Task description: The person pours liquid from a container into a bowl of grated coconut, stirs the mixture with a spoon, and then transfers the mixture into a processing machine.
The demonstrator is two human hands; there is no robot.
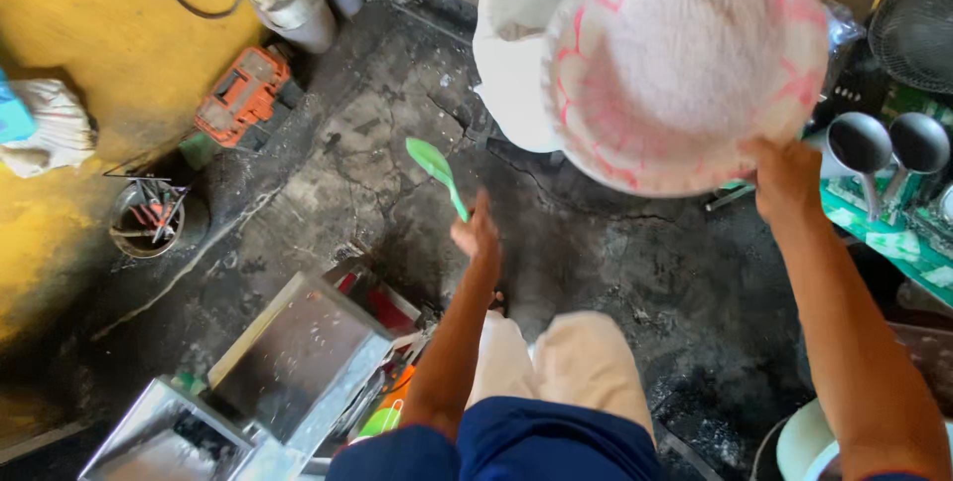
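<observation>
Over a cracked, blackened concrete floor point(377, 173) with an orange power tool point(241, 94) at left, the left hand point(478, 236) pinches a green spoon point(437, 171) clear of the bowl, while the right hand point(786, 178) grips the full pink-and-white bowl point(685, 64) by its rim, above a white sack point(511, 54).

An orange power tool point(241, 94) lies on a cracked, blackened concrete floor point(615, 263) beside a yellow-painted patch. A round tin of small metal pieces point(146, 218) sits near a bundled white cloth point(55, 124). Shiny metal boxes point(298, 362) crowd the foreground; two dark ladles point(888, 143) and a fan grille point(918, 14) sit at right.
</observation>
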